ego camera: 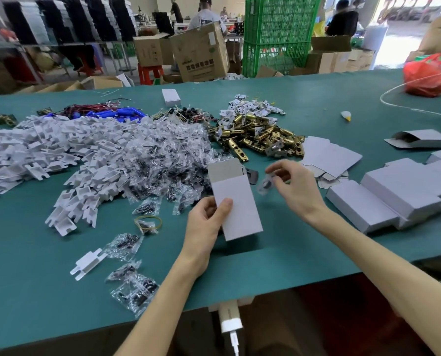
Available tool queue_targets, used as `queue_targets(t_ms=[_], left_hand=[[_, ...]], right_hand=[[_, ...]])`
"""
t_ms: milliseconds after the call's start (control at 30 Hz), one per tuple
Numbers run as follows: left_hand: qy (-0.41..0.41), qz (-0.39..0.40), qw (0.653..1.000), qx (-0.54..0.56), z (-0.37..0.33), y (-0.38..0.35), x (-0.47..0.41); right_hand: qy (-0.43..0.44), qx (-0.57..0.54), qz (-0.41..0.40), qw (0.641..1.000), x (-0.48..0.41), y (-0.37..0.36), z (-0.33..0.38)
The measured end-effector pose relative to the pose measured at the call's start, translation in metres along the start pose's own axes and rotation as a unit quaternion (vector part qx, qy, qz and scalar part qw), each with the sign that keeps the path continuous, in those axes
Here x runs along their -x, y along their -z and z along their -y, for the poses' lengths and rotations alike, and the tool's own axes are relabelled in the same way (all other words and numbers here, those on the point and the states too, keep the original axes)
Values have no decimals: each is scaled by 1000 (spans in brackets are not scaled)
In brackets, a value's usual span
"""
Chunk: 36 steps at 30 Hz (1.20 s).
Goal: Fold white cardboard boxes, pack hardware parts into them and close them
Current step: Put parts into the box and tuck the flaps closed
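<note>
Both bare forearms come in from the near edge and angle toward each other, so the 2 hands end up close together but not touching. Left hand (206,222) grips the white box (237,201) low down, thumb flat across its front, fingers curled behind. Right hand (297,186) sits a bit higher, back of the hand up, fingertips pinching a small clear packet (265,186) just beside the box's open top.

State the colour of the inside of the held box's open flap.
The flap is grey; head view.
</note>
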<state>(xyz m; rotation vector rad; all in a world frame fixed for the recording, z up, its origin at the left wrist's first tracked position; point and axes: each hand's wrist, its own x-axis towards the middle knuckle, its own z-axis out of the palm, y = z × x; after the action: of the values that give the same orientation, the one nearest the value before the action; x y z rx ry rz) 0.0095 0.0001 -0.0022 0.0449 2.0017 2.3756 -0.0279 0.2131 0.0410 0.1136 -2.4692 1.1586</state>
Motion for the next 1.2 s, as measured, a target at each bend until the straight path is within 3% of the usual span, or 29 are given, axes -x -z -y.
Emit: queue_targets(t_ms=[233,300,367,467,633,833,900,1000,1200], left_hand=[[18,-19,999,31,1,1,1],[21,-18,999,35,1,2,1],[20,-12,999,37,1,3,3],[17,-10,999,31,0,4,4],[12,-9,1000,24,1,2,3],[11,5,1000,19,1,2,2],[10,5,1000,19,0,3,2],[10,4,1000,23,0,3,2],[3,9,1000,16,2,3,3]], right_hand=[[26,-66,83,994,54,6,-8],[-14,-145,109,983,53,9,-9],[-63,-176,80,979,50,11,-13],[-123,-76,38,989,40,7,-22],[-201,55,143,967,18,-3,-15],[-210,203,171,941,11,-8,-2],[-235,150,187,942,10,-4,-1],[-267,-38,153,951,17,1,-5],[-157,-145,23,977,36,7,-6]])
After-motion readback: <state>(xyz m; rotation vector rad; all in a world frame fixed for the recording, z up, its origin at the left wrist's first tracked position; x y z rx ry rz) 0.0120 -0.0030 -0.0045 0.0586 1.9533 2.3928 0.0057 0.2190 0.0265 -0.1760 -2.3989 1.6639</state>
